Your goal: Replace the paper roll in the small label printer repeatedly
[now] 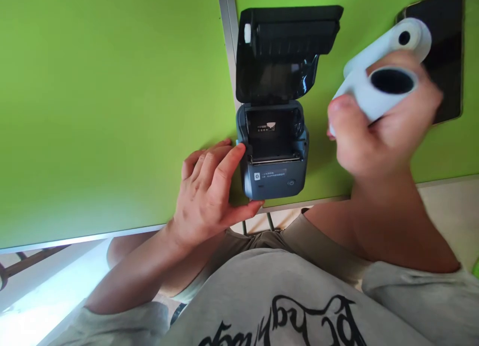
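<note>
A small dark label printer [277, 181] stands on the green table with its black lid [288, 51] swung up and its inner compartment bare. My left hand [209, 186] rests against the printer's left side, index fingertip on its edge and thumb at its front corner, the fingers apart. To the right, my right hand [389, 116] is wrapped round a white paper roll [359, 94] with a dark core hole, held above the table. Just behind that hand lies a second white roll [385, 44], overlapping a dark phone-like slab.
The dark flat slab [445, 51] lies at the table's right. A metal seam [228, 31] runs across the green table [112, 111] behind the printer. The table's front edge passes just before my lap, with my legs and shirt below it.
</note>
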The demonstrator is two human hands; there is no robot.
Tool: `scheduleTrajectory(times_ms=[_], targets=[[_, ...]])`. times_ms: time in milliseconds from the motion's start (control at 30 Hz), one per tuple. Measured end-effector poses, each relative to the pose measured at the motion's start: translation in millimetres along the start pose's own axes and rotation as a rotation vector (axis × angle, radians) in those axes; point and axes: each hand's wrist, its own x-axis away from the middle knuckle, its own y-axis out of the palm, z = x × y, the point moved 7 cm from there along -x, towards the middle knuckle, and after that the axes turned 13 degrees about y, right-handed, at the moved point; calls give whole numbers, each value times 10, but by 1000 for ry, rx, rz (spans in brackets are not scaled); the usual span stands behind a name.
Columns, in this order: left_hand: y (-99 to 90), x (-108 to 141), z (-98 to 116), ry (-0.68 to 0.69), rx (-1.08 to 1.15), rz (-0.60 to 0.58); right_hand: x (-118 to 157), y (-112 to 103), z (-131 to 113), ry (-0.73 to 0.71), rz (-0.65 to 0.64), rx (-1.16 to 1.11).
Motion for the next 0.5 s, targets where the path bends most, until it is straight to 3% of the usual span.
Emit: scheduleTrajectory(times_ms=[100, 367, 500], targets=[[-1, -8, -1, -2, 8, 1, 55, 0, 5, -80, -12, 80], [-1, 5, 3, 42, -9, 20, 15, 103, 112, -129, -21, 175], [5, 19, 7, 65, -35, -1, 6, 151, 119, -91, -86, 163]])
